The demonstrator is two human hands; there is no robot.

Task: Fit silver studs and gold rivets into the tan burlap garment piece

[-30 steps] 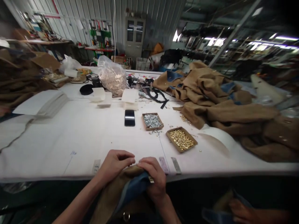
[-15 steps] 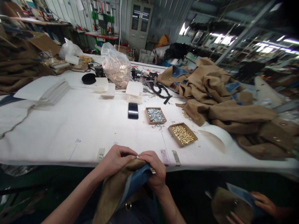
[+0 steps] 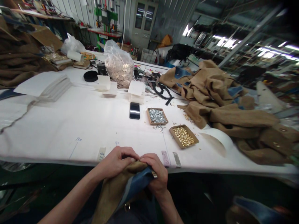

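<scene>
A long white-covered table (image 3: pixel 58 124) carried a heap of tan fabric coats (image 3: pixel 224 109), a shallow cardboard tray of silver studs (image 3: pixel 157 116) and a shallow cardboard tray of gold studs (image 3: pixel 183 136). At its near edge, the closed left hand (image 3: pixel 116 161) and closed right hand (image 3: pixel 155 172) gripped a tan blue-lined fabric panel (image 3: pixel 121 183) held against the person's lap

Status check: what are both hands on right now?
Left hand and right hand pinching tan coat fabric with blue lining at its edge. Gold stud tray ahead on the table, not touched.
</scene>
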